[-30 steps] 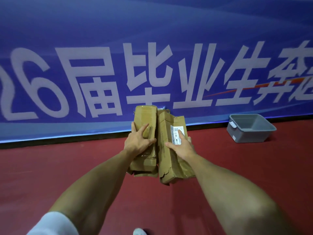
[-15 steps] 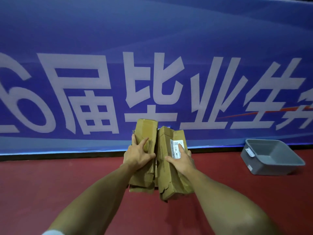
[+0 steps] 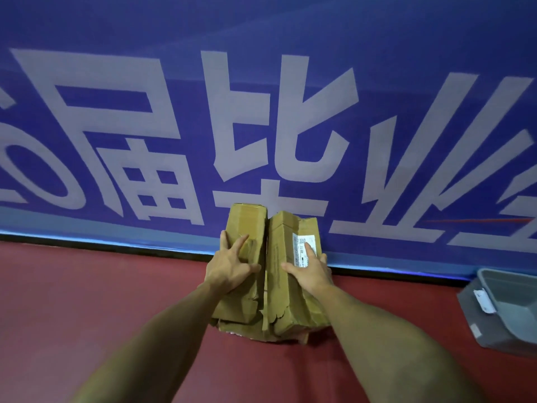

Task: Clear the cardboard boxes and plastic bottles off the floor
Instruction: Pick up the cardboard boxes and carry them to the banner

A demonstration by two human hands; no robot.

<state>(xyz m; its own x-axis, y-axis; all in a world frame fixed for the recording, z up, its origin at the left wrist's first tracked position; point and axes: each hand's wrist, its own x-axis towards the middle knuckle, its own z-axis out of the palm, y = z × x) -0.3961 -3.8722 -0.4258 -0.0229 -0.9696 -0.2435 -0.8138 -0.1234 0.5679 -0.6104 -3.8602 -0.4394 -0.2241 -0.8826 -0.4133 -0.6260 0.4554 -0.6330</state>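
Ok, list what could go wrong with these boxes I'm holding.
1. The left hand and right hand each grip one box at mid-length, with nothing visibly under them; the left box or right box could slip free.
2. The right box's lower end is torn and ragged; it may rip further.
3. A flat cardboard piece pokes out beneath both and could drop onto the floor.

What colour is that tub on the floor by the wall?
The tub is grey with a white latch, seen at the right edge of the head view.
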